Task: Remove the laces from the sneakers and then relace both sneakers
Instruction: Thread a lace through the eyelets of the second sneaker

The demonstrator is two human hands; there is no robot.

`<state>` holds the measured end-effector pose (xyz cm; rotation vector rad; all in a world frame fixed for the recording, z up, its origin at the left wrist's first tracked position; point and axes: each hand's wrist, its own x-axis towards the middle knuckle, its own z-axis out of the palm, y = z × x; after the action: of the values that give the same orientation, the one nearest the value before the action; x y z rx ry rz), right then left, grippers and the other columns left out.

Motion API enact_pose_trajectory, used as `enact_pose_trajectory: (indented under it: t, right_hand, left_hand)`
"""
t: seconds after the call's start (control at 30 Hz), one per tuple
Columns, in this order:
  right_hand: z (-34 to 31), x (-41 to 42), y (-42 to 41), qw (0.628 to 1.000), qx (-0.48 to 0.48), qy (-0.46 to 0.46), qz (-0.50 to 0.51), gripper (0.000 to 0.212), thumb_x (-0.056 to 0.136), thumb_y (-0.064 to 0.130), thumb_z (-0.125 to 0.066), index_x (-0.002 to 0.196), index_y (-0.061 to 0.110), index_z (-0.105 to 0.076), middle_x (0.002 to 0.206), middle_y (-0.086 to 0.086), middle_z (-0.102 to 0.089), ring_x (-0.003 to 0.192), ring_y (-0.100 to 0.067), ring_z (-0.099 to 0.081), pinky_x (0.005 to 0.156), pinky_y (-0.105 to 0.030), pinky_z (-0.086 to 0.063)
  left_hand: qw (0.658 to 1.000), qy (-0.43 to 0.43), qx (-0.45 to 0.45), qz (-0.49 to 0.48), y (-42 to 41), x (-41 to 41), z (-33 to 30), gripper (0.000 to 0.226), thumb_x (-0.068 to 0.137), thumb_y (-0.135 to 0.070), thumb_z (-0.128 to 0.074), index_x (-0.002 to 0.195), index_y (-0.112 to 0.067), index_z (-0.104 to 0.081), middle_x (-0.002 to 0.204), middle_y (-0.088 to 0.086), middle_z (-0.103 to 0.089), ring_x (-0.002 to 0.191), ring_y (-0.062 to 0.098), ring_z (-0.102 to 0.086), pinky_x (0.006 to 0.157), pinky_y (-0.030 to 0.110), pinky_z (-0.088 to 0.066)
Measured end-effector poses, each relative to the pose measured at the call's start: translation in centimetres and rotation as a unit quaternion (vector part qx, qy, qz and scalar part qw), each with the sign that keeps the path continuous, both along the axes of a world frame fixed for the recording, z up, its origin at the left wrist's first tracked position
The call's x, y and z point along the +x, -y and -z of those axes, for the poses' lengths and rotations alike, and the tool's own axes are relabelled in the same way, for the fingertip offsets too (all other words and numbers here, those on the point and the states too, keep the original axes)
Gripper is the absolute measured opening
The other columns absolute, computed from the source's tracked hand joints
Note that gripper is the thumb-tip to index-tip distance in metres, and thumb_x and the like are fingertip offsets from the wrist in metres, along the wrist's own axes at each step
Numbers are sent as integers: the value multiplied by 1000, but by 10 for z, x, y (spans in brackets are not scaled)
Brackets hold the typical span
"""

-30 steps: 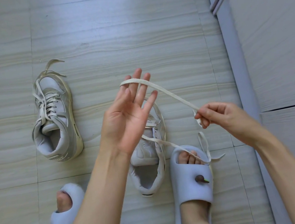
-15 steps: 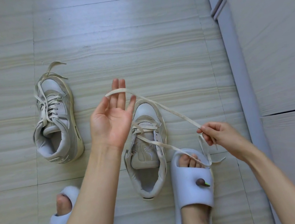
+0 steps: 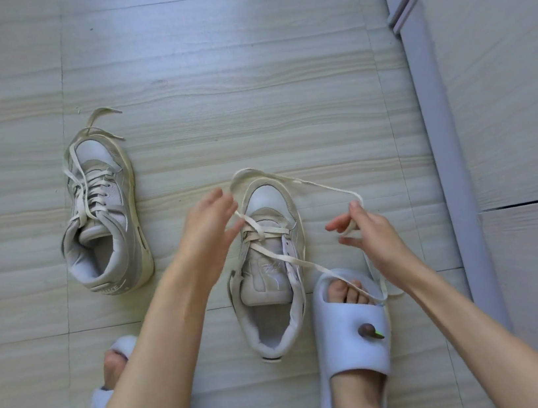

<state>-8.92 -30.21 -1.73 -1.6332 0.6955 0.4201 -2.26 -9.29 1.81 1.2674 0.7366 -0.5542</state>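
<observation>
Pale wood-grain floor fills most of the view, with a grey cabinet running along the 3 o'clock edge. Two lilac slides are on the person's feet: the right slide sits at 5 o'clock, the left slide at 7 o'clock, half hidden by a forearm. At 9 o'clock the laced sneaker lies apart from the rest, its lace ends trailing past the toe. Near the centre the second sneaker stands just beside the right slide, only its lowest eyelets threaded. Its loose lace loops round the toe toward 12 o'clock, and another strand crosses the tongue and drapes over the slide. The right hand, at 3 o'clock of this sneaker, pinches the lace between thumb and fingers. The left hand hovers at the shoe's 9 o'clock side, blurred, fingers spread and relaxed, touching the lace near the crossing without gripping it
</observation>
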Motion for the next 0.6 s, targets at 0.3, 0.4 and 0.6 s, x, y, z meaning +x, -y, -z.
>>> enact_pose_trajectory:
  t: [0.3,0.4,0.6]
  right_hand:
    - [5,7,-27,996,89,-24,2,43,99,32,-43,70,8,-64,54,-4,-60,44,-7,-53,42,-16,-38]
    - [8,7,-32,992,119,-43,4,30,93,27,-56,71,9,-66,56,-2,-66,48,-9,-58,45,-15,-42]
    - [6,9,-31,993,104,-52,-17,8,83,15,-69,76,13,-69,63,1,-68,56,-7,-62,52,-15,-43]
  left_hand:
    - [804,266,397,354,15,-55,28,10,85,-22,-64,92,-20,-71,84,-8,-47,92,15,-32,86,29,-35]
    - [774,271,442,363,13,-56,34,10,83,-22,-67,90,-19,-73,88,-7,-43,93,18,-33,85,34,-37]
    - [784,240,441,365,17,-55,38,16,84,-28,-65,97,-26,-73,89,-7,-41,93,18,-32,87,32,-35]
